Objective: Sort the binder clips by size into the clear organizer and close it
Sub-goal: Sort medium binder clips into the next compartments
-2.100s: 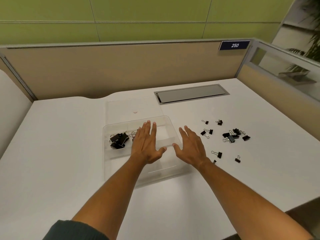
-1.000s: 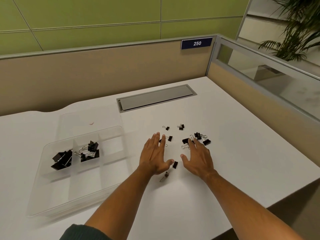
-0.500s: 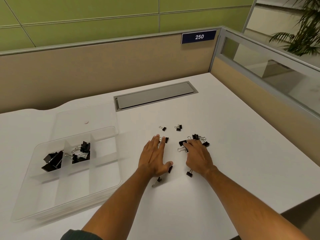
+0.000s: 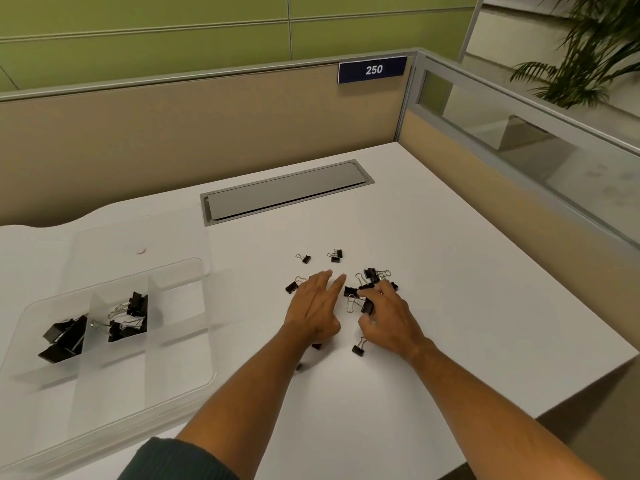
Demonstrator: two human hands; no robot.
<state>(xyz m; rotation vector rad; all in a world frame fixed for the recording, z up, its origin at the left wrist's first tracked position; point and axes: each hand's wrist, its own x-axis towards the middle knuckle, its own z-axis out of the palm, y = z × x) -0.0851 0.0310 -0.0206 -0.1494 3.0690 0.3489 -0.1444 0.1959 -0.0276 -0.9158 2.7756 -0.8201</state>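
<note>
The right grip [image 4: 388, 317] curls around a binder clip [image 4: 367, 307] on the table [image 4: 450, 289]. The left grip [image 4: 313, 308] lies flat, fingers straight, beside it.

left hand [image 4: 313, 308] flat, fingers straight; right hand [image 4: 389, 315] curled

A white desk [image 4: 450, 271] carries a grey cable hatch [image 4: 287, 192]. Beige partitions [image 4: 173, 140] enclose it, with a blue "250" sign [image 4: 373, 69] at the corner and a glass panel [image 4: 519, 143] on the right. Behind stand a green wall [image 4: 173, 26] and a plant [image 4: 595, 46].
</note>
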